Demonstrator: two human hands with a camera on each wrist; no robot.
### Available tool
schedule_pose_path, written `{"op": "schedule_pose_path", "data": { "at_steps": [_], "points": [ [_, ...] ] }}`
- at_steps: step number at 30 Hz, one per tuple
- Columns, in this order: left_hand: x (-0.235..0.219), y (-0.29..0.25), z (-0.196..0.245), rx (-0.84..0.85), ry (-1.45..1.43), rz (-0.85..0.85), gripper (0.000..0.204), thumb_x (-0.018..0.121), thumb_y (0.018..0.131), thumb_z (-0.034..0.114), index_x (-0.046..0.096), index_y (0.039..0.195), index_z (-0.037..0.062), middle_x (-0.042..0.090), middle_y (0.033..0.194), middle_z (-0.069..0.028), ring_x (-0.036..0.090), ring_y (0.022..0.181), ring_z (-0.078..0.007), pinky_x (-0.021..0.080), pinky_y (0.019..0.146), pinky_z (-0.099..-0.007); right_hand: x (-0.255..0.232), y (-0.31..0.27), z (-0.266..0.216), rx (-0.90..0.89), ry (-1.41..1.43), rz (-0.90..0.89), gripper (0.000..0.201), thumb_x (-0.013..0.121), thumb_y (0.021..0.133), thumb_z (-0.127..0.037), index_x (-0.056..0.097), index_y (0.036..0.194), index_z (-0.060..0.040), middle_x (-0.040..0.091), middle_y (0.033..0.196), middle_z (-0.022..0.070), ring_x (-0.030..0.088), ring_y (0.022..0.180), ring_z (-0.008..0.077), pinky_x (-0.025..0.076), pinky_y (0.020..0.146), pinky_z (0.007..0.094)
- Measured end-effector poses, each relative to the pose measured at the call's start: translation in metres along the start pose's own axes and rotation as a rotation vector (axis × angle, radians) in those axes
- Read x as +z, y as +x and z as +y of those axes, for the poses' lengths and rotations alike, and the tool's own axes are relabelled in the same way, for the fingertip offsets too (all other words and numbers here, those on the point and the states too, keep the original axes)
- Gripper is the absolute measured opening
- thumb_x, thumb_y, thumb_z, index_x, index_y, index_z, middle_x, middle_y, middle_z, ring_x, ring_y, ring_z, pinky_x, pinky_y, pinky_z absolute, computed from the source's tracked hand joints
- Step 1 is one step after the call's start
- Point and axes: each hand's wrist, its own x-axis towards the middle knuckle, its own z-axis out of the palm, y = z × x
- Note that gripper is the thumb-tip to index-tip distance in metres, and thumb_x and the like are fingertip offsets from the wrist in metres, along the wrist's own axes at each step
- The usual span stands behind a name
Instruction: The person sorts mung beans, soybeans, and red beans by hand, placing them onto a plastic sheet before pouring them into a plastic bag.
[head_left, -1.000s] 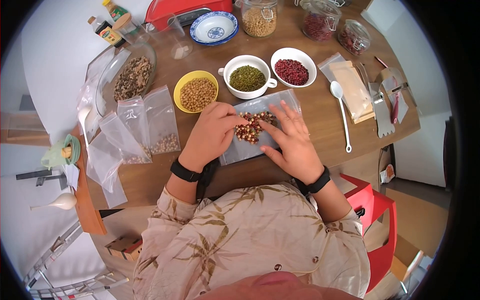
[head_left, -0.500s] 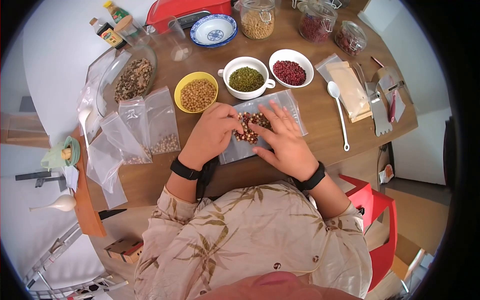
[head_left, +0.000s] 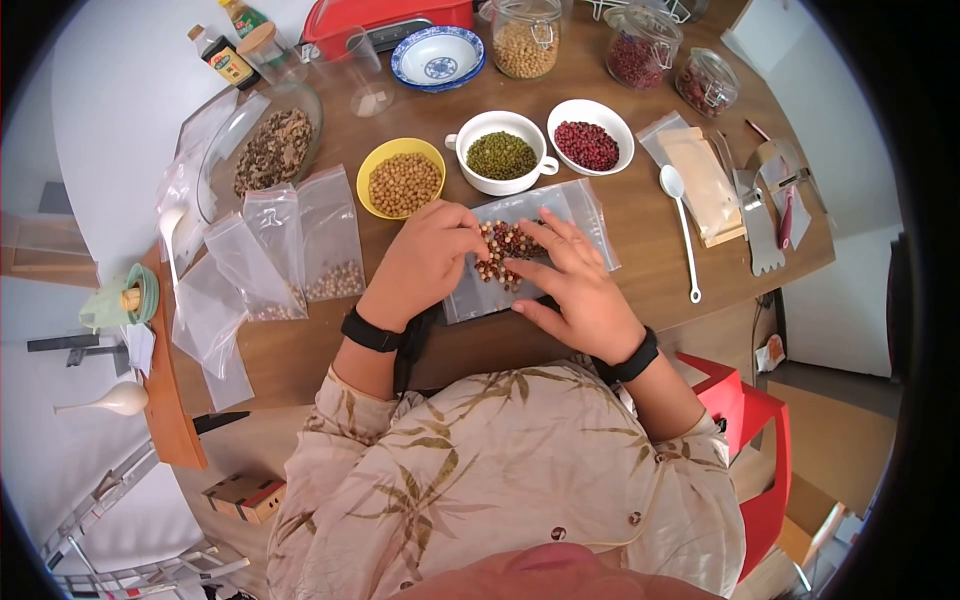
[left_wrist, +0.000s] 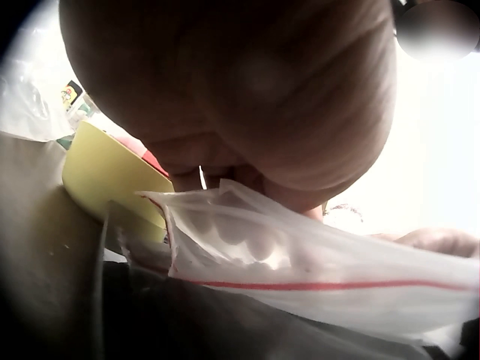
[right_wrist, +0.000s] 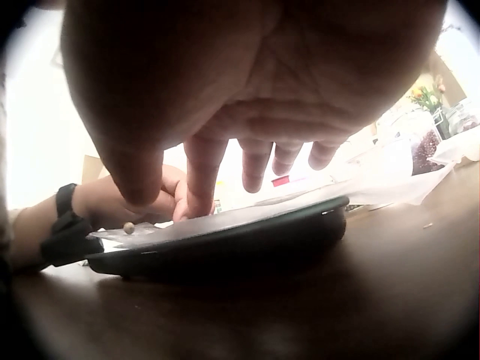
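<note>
Mixed beans [head_left: 505, 252] in red, brown and cream lie in a loose pile on a clear zip bag [head_left: 580, 205] in front of the person. Beneath the bag, the right wrist view shows a dark flat tray [right_wrist: 225, 251]. My left hand [head_left: 425, 255] is at the pile's left side, fingers bent and fingertips among the beans; whether it pinches one I cannot tell. From the right, my right hand [head_left: 580, 285] spreads its fingers over the pile, index fingertip at the beans. A red-striped bag edge [left_wrist: 322, 286] appears under the hand in the left wrist view.
Behind the bag stand a yellow bowl [head_left: 365, 180] of tan beans, a white two-handled bowl [head_left: 475, 125] of green beans and a white bowl [head_left: 622, 130] of red beans. Zip bags [head_left: 330, 230] lie left; a white spoon [head_left: 686, 235] lies right. Jars [head_left: 526, 40] stand farther back.
My right hand has shifted slightly left over the beans, its fingers still spread. The left hand stays by the pile with its fingers bent. The head view has swayed a little.
</note>
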Motion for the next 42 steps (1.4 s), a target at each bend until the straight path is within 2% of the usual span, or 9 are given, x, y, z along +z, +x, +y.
{"op": "schedule_pose_path", "data": {
  "at_steps": [7,9,10,12,13,16,21,25,42],
  "points": [
    [-0.001,0.000,0.000,-0.015,0.017,-0.005,0.024,0.063,0.084,-0.009,0.078,0.096,0.0065,0.068,0.107,-0.0099,0.066,0.108,-0.0351,0.052,0.098,-0.0457,-0.005,0.000,-0.002,-0.005,0.014,0.026,0.042,0.087,0.093,-0.024,0.078,0.132,-0.0129,0.056,0.164,0.0150,0.040,0.162,0.0409,0.035,0.131,0.0573],
    [-0.002,0.001,-0.003,0.001,0.011,-0.010,0.025,0.063,0.085,-0.009,0.078,0.096,0.0068,0.068,0.107,-0.0101,0.066,0.108,-0.0352,0.053,0.097,-0.0458,-0.012,0.000,-0.004,-0.026,-0.015,0.143,0.034,0.085,0.094,-0.019,0.080,0.127,-0.0114,0.067,0.148,0.0140,0.060,0.144,0.0387,0.048,0.118,0.0529],
    [-0.001,0.000,-0.003,-0.006,0.005,-0.014,0.025,0.063,0.085,-0.009,0.078,0.096,0.0068,0.068,0.107,-0.0101,0.066,0.108,-0.0352,0.053,0.097,-0.0458,-0.013,-0.006,-0.001,-0.020,-0.010,0.136,0.034,0.085,0.094,-0.019,0.080,0.127,-0.0114,0.067,0.148,0.0140,0.060,0.144,0.0387,0.048,0.118,0.0529],
    [-0.001,0.000,-0.002,0.004,0.024,0.002,0.025,0.063,0.085,-0.009,0.078,0.097,0.0068,0.068,0.107,-0.0106,0.066,0.107,-0.0351,0.053,0.096,-0.0454,-0.016,-0.019,0.006,0.025,0.105,0.160,0.024,0.082,0.096,-0.012,0.082,0.120,-0.0099,0.076,0.126,0.0112,0.074,0.112,0.0335,0.058,0.095,0.0461],
    [-0.001,0.000,-0.002,-0.003,0.014,-0.003,0.025,0.063,0.085,-0.009,0.078,0.097,0.0068,0.068,0.107,-0.0106,0.066,0.107,-0.0351,0.053,0.096,-0.0454,-0.018,-0.023,0.006,0.061,0.226,0.140,0.018,0.081,0.097,-0.009,0.083,0.115,-0.0083,0.077,0.108,0.0098,0.074,0.090,0.0299,0.059,0.078,0.0410],
    [0.001,0.001,-0.001,-0.001,-0.004,0.007,0.025,0.063,0.087,-0.009,0.078,0.099,0.0065,0.069,0.108,-0.0112,0.066,0.106,-0.0349,0.053,0.094,-0.0446,-0.024,-0.045,0.012,0.217,0.292,0.136,0.015,0.080,0.099,-0.008,0.083,0.114,-0.0069,0.077,0.101,0.0103,0.074,0.088,0.0286,0.057,0.074,0.0374],
    [0.002,0.001,0.000,-0.026,0.005,0.001,0.027,0.063,0.089,-0.009,0.079,0.106,0.0059,0.070,0.110,-0.0119,0.066,0.105,-0.0348,0.053,0.094,-0.0434,-0.031,-0.072,0.026,0.350,0.344,0.263,0.012,0.075,0.106,-0.007,0.082,0.114,-0.0008,0.078,0.104,0.0103,0.070,0.093,0.0219,0.055,0.084,0.0338],
    [0.002,0.002,-0.001,-0.020,0.007,-0.002,0.030,0.061,0.089,-0.011,0.079,0.107,0.0050,0.070,0.109,-0.0122,0.066,0.105,-0.0348,0.053,0.094,-0.0426,-0.030,-0.079,0.024,0.369,0.315,0.321,0.012,0.074,0.106,-0.008,0.082,0.113,-0.0011,0.077,0.099,0.0111,0.071,0.089,0.0244,0.055,0.081,0.0345],
    [0.002,0.000,-0.003,0.056,0.036,0.087,0.029,0.059,0.090,-0.011,0.079,0.105,0.0049,0.072,0.107,-0.0120,0.067,0.104,-0.0340,0.053,0.093,-0.0423,-0.021,-0.114,0.000,0.379,0.356,0.444,0.013,0.075,0.107,-0.011,0.083,0.114,-0.0032,0.072,0.090,0.0067,0.065,0.081,0.0171,0.051,0.073,0.0317]
  ]
}}
